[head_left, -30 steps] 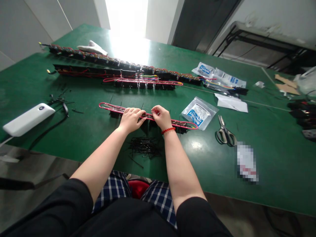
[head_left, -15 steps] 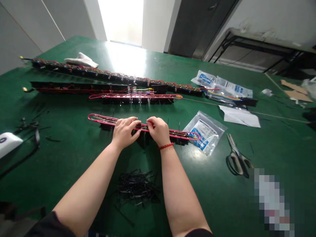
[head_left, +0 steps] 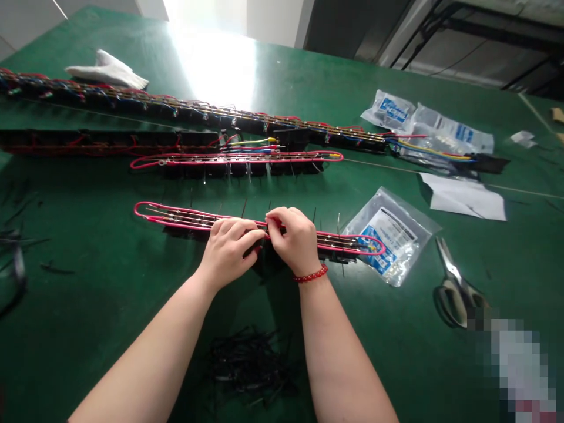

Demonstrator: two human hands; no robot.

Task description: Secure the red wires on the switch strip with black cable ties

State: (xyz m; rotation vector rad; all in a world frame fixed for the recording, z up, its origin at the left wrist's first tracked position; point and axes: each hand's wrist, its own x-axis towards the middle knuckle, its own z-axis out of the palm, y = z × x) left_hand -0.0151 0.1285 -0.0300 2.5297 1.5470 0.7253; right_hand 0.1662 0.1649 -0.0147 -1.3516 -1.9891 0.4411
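A long black strip with a loop of red wire [head_left: 180, 217] along its top lies crosswise before me. My left hand [head_left: 231, 249] is closed over its middle, fingers on the red wire and thumb at the near side. Right beside it, my right hand [head_left: 293, 235] pinches at the strip; a thin dark cable tie end [head_left: 269, 205] shows above the fingertips, most of it hidden. More thin black cable ties [head_left: 244, 207] stick up along the strip. A loose pile of black cable ties [head_left: 251, 364] lies between my forearms.
A similar red-wired strip [head_left: 238, 158] lies behind, then longer wired black bars [head_left: 198, 114]. On the right are a clear plastic bag [head_left: 392, 235], scissors [head_left: 456, 285], white paper [head_left: 467, 197] and more bags [head_left: 453, 129]. A white glove [head_left: 108, 70] is at the far left.
The view has tipped down and come closer, so the things appear larger and more spread out. Both hands stay at the strip's middle, their fingertips now closer together.
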